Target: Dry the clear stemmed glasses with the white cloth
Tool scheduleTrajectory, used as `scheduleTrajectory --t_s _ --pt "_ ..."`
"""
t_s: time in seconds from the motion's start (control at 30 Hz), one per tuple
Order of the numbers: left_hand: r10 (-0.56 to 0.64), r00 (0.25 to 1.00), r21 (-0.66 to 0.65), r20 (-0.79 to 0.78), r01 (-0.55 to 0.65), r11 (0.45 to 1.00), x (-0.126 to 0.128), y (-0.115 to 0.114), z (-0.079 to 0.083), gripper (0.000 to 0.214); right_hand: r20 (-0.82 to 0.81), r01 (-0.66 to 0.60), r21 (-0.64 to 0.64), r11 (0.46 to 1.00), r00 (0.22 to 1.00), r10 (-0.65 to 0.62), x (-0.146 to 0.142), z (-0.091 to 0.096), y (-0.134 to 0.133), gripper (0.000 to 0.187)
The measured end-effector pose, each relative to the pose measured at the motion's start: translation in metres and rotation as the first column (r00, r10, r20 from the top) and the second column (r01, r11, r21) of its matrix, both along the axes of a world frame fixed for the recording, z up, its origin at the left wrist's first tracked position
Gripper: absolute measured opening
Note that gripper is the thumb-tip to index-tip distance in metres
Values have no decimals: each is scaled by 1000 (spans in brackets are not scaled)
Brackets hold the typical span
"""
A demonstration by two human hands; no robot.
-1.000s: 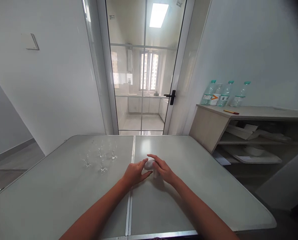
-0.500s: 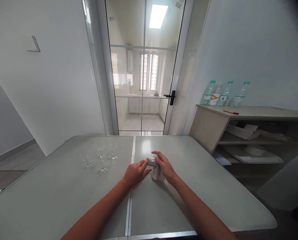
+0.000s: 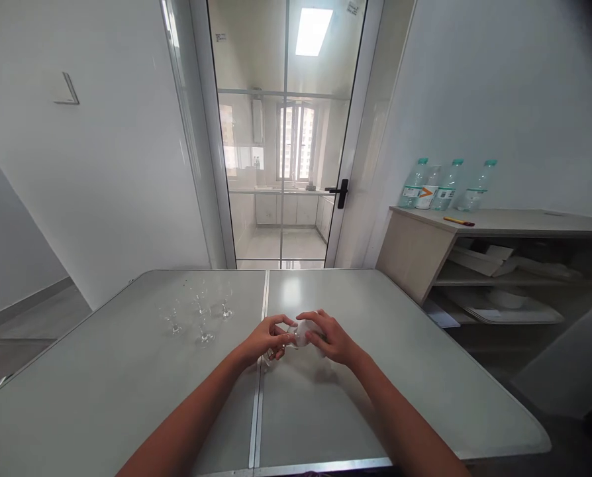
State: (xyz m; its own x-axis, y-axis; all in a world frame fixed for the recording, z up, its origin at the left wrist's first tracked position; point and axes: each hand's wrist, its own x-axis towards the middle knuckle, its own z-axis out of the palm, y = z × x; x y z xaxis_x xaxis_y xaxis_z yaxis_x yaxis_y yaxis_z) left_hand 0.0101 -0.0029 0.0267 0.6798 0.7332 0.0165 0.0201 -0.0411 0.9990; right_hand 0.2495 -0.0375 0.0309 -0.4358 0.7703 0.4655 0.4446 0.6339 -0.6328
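Above the middle of the table, my left hand (image 3: 262, 339) is closed around a small clear stemmed glass (image 3: 298, 337) that lies tilted on its side. Part of its foot shows below my left fingers. Just to the right, my right hand (image 3: 334, 339) curls its fingers over a white cloth (image 3: 312, 326) pressed against the bowl of the glass. Fingers cover much of both the cloth and the glass. Several more clear stemmed glasses (image 3: 205, 336) stand upright in a group at the left, apart from my hands.
The grey-green table (image 3: 400, 397) has a metal seam (image 3: 257, 424) down its middle. A wooden shelf unit (image 3: 418, 245) stands at the right, with several plastic bottles (image 3: 445, 189) and an orange pen-like item (image 3: 459, 221) on top. Beyond the table is a glass door (image 3: 256, 232).
The glass has been turned on its side, and its foot now shows by my left hand. My left hand has closed around it; the cloth no longer hangs down but is bunched under my right fingers.
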Motion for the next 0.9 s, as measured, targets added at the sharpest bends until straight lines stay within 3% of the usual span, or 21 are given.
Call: scheduleTrajectory --t_s 0.07,0.13,0.17,0.2,0.27,0.33,0.4,0.47,0.5,0.57,0.63,0.67,0.73,0.77,0.83,0.9 --pt "11 999 24 -32 -10 1000 -1 1 -4 52 -27 -27 -27 999 999 26 -1 0 1 33" --pt "117 987 211 -111 -92 973 0 1 -10 48 -150 -52 -139 989 988 31 -5 -2 3 35" --pt "194 968 363 -158 -126 923 0 1 -13 46 -230 -68 -217 974 973 16 -7 -3 5 37" --pt "274 941 526 -198 -134 840 0 1 -16 46 -305 -90 -298 950 952 -5 -9 -5 8 37" --pt "398 883 780 -249 -61 623 1 1 -21 47 -423 -139 -425 894 904 -61 -11 -8 11 38" --pt "450 852 885 -267 31 465 1 2 -24 46 -504 -165 -500 850 854 -131 -12 -10 13 40" --pt "452 858 914 -245 48 404 3 2 -26 43 -557 -158 -533 831 805 -205 -13 -10 12 42" --pt "451 871 901 -196 -21 433 5 2 -27 43 -575 -147 -530 835 786 -226 -14 -8 9 43" --pt "443 879 867 -174 -76 492 6 2 -28 43 -572 -146 -513 846 793 -210 -15 -7 7 44" --pt "385 910 692 -151 -181 699 7 0 -27 42 -538 -152 -460 875 832 -138 -16 -5 3 46" --pt "256 958 363 -129 -195 911 6 -1 -22 43 -464 -171 -397 902 885 -37 -15 -4 1 46" --pt "180 978 187 -104 -158 970 5 -1 -19 44 -415 -181 -363 914 909 15 -14 -4 1 46" --pt "60 997 -61 -45 -63 996 2 -1 -13 46 -309 -185 -277 943 946 95 -11 -4 1 44" --pt "23 999 -115 -25 -26 993 2 0 -10 47 -263 -172 -223 960 958 111 -9 -4 2 43" --pt "21 999 -88 -31 -23 996 2 1 -9 48 -192 -135 -126 983 975 109 -6 -5 5 40" --pt "125 989 97 -76 -117 988 4 1 -12 48 -188 -95 -100 990 979 75 -6 -8 9 39"
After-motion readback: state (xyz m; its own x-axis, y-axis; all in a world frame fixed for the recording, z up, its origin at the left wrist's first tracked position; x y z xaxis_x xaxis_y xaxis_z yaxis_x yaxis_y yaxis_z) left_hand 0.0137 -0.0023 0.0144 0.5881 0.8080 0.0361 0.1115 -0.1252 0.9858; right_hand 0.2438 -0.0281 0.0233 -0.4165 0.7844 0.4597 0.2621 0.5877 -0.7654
